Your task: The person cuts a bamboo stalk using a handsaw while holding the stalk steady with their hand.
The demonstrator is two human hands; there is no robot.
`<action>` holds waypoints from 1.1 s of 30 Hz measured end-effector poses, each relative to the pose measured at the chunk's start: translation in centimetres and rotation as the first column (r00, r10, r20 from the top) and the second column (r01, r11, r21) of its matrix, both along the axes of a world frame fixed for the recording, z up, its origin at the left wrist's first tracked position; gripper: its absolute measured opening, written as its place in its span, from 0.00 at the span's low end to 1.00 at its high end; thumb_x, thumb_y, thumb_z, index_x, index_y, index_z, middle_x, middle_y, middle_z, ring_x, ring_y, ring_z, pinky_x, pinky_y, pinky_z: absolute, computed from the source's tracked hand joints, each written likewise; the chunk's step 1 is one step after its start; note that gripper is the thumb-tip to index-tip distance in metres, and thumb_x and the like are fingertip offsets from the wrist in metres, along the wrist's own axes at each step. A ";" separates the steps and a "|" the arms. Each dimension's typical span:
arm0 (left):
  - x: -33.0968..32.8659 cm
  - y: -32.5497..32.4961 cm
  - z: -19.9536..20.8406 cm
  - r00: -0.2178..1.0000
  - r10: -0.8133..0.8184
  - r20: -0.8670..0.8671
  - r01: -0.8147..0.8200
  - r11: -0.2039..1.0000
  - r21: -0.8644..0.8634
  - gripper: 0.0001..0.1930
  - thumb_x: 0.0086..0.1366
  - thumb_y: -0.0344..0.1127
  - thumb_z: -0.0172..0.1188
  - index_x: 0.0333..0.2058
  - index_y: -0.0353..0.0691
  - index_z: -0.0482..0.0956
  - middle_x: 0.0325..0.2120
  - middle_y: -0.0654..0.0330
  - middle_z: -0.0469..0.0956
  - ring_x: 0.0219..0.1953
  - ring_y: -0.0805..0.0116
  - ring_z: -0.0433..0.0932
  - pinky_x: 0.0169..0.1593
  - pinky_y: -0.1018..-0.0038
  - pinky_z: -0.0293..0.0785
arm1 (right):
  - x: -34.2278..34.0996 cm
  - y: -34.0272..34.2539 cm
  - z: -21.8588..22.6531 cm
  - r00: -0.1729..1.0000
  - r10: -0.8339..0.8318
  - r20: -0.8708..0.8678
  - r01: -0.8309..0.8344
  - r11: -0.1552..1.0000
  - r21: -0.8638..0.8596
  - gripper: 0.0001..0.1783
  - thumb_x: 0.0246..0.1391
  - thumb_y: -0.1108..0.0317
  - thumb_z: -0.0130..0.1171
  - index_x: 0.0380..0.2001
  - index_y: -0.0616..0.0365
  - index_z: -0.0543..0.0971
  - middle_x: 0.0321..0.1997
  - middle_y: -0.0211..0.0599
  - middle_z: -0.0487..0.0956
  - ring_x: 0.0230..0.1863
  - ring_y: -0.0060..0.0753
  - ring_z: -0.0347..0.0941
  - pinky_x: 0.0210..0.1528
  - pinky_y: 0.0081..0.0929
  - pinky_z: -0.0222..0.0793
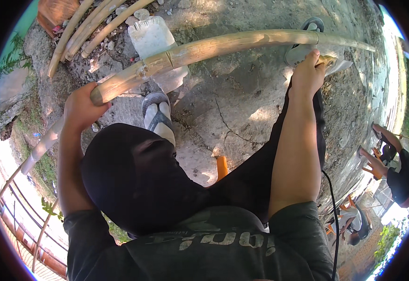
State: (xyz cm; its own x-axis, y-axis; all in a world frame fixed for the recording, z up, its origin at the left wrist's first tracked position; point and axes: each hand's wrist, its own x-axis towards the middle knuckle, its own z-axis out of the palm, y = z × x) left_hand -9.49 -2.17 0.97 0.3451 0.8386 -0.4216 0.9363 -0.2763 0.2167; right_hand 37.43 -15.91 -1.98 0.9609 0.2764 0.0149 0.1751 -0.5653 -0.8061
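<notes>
A long bamboo pole (204, 49) arches across the far side of the ground, its cut near end at the left and its thin end at the right. My left hand (85, 108) is closed around that cut end. Another pale bamboo length (43, 147) runs down to the left behind my left wrist. In my right hand (309, 75) is a yellow-handled tool with a broad flat pale blade (340, 67), which looks like a hand saw. It sits beside the pole's thinner part; whether the blade touches the bamboo is hidden. The fingers of my right hand are wrapped round the handle.
Several bamboo poles (89, 30) lie at the far left near a reddish-brown block (57, 16). A whitish slab (150, 35) lies partly under the pole. My sandalled left foot (159, 117) stands on cracked ground. An orange piece (221, 167) is below me. People (398, 175) sit at the right.
</notes>
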 end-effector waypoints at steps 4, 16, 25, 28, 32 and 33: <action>-0.1 0.0 -0.2 1.000 0.003 -0.013 -0.002 1.000 0.029 0.25 0.45 0.45 0.75 0.42 0.42 0.81 0.31 0.49 0.83 0.37 0.46 0.83 0.43 0.57 0.76 | 2.1 0.1 -1.6 0.996 -0.079 -0.040 0.070 0.980 -0.185 0.31 0.61 0.46 0.60 0.48 0.68 0.76 0.53 0.48 0.78 0.51 0.42 0.76 0.53 0.36 0.70; -0.5 -0.7 0.5 0.998 0.012 -0.054 -0.010 0.999 0.037 0.23 0.46 0.49 0.73 0.39 0.45 0.81 0.31 0.52 0.84 0.38 0.49 0.84 0.44 0.57 0.78 | -0.2 4.8 -1.8 0.987 0.153 -0.052 -0.159 0.977 -0.143 0.33 0.49 0.59 0.67 0.51 0.71 0.69 0.53 0.53 0.78 0.57 0.48 0.76 0.59 0.40 0.69; -0.8 -1.0 -0.4 0.999 0.019 -0.030 -0.017 0.998 0.068 0.26 0.45 0.46 0.75 0.43 0.44 0.82 0.35 0.50 0.85 0.40 0.47 0.84 0.45 0.57 0.78 | -2.2 5.5 -2.5 0.987 0.126 -0.100 -0.118 0.990 0.079 0.38 0.47 0.57 0.74 0.49 0.72 0.64 0.47 0.51 0.75 0.49 0.48 0.75 0.55 0.42 0.71; -0.9 -1.3 -0.6 0.999 0.016 -0.028 -0.014 0.997 0.077 0.27 0.45 0.46 0.75 0.44 0.43 0.83 0.36 0.50 0.85 0.41 0.47 0.84 0.46 0.57 0.78 | -2.6 5.9 -2.9 0.991 0.130 -0.037 -0.126 0.989 0.082 0.37 0.47 0.57 0.74 0.48 0.71 0.64 0.46 0.51 0.73 0.49 0.48 0.75 0.55 0.43 0.70; -1.4 -2.1 -1.2 0.998 0.050 -0.030 -0.049 0.997 0.052 0.27 0.45 0.48 0.74 0.44 0.42 0.83 0.35 0.50 0.85 0.40 0.49 0.84 0.46 0.58 0.79 | -2.4 7.6 -3.0 0.992 0.112 -0.055 -0.103 0.982 0.156 0.36 0.48 0.57 0.73 0.48 0.71 0.64 0.46 0.50 0.72 0.49 0.47 0.74 0.55 0.43 0.70; -1.4 -2.6 -0.8 0.997 0.071 -0.005 -0.071 0.996 0.055 0.26 0.46 0.48 0.73 0.42 0.43 0.83 0.34 0.50 0.84 0.39 0.48 0.84 0.46 0.58 0.78 | -2.7 8.4 -2.5 0.989 0.138 -0.061 -0.129 0.982 0.139 0.36 0.48 0.57 0.72 0.48 0.71 0.64 0.48 0.51 0.72 0.49 0.47 0.74 0.55 0.43 0.70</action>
